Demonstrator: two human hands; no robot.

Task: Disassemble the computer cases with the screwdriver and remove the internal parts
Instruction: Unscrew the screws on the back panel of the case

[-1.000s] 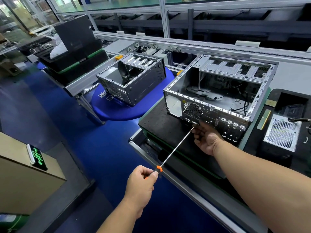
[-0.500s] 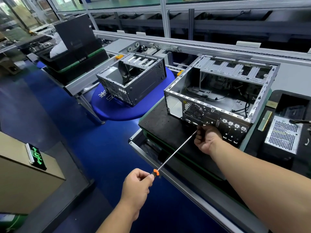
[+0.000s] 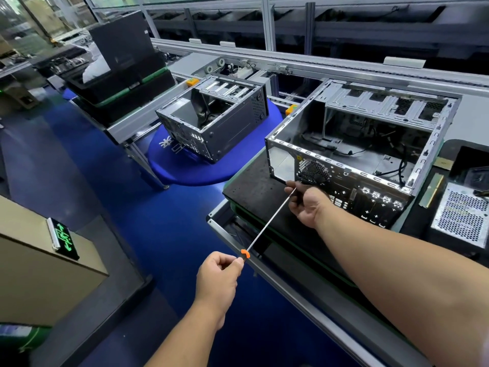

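Blue floor below, computer case (image 3: 352, 154) at the bench's near-left corner; our left hand (image 3: 219, 274) grips the screwdriver (image 3: 267, 226) handle, right hand (image 3: 308, 205) pinches its tip at the rear panel; we'd keep the shaft square

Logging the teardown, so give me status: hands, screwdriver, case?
Left hand grips screwdriver handle. Right hand pinches shaft at the tip, against near case rear panel. Nothing in the way.
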